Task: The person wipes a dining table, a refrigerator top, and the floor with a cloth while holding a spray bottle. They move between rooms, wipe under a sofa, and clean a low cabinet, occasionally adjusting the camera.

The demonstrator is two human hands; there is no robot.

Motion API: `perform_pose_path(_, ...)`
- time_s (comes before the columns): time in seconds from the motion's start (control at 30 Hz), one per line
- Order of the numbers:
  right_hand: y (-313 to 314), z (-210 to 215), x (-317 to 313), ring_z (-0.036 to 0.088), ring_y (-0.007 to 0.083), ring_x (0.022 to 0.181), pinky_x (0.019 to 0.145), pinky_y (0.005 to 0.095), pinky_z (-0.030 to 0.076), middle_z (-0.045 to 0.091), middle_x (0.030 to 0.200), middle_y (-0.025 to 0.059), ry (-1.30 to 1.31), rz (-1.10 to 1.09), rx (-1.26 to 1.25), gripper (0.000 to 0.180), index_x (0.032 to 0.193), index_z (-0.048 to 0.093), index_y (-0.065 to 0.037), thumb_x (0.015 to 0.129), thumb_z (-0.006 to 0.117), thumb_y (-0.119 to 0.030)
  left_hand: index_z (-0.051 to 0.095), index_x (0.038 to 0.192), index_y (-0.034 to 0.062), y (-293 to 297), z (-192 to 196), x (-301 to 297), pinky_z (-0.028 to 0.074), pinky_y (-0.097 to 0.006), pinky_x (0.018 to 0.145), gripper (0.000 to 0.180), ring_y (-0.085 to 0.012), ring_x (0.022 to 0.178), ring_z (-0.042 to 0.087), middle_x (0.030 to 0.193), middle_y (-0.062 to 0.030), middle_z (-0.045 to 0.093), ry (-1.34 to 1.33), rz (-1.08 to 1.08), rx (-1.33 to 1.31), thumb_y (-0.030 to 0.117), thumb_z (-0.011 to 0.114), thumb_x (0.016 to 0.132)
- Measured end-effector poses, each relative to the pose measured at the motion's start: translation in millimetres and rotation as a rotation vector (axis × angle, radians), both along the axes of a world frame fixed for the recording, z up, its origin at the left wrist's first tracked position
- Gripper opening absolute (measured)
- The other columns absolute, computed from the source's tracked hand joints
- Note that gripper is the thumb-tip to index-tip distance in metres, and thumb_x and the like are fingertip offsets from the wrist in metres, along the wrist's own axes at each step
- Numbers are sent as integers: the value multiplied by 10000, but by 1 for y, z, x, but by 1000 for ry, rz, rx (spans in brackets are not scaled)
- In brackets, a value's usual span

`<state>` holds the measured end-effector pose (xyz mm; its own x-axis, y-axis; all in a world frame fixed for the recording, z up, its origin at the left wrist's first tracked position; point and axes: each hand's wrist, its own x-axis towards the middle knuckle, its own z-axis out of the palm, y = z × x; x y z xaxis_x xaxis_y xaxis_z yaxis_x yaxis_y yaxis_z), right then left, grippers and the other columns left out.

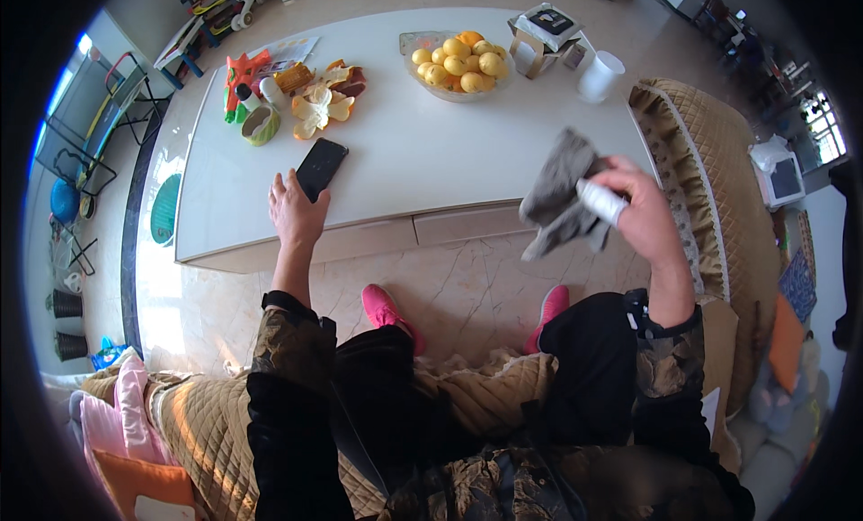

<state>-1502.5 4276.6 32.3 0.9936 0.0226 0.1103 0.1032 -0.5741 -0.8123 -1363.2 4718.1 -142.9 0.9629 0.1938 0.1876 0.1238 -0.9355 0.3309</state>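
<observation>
Clutches cloth [557, 187], right of phone [322, 167], in right hand [640, 204], letting folds hang; half-opens left hand [298, 212] at phone, perhaps steadying.

Grey cloth [559, 181] in right hand [636, 208], left hand [298, 212] touching black phone [323, 166] — white table [431, 157], fruit bowl [457, 96]

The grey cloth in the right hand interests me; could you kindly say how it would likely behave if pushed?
The grey cloth would probably crumple, since it hangs in loose, soft folds. It seems light, as the right hand alone holds it. Rolling looks unlikely, given its irregular shape.
</observation>
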Motion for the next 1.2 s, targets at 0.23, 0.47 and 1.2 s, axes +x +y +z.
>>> perform_pose_path(0.23, -15, -121, 66, 630, 377, 986, 865, 430, 517, 629, 1127, 213, -171, -248, -468, 168, 944, 733, -27, 784, 753, -75, 466, 1424, 17, -14, -14, 35, 379, -474, 1103, 815, -385, 1315, 458, 1404, -213, 487, 99, 27, 54, 413, 735, 765)
perform_pose_path(0.47, -12, -163, 69, 582, 388, 973, 846, 468, 473, 599, 1070, 128, -203, -306, -547, 210, 942, 642, -88, 779, 774, -71, 508, 1375, 3, -15, -9, 46, 423, -471, 1064, 779, -373, 1271, 485, 1347, -189, 512, 164, 70, 114, 382, 718, 727)
perform_pose_path(1.2, -13, -150, 65, 585, 402, 946, 822, 477, 493, 607, 1110, 149, -191, -274, -511, 220, 958, 653, -81, 791, 793, -109, 567, 1292, -20, 55, -11, 51, 433, -462, 1057, 761, -361, 1246, 500, 1314, -202, 523, 213, 105, 143, 392, 756, 681)
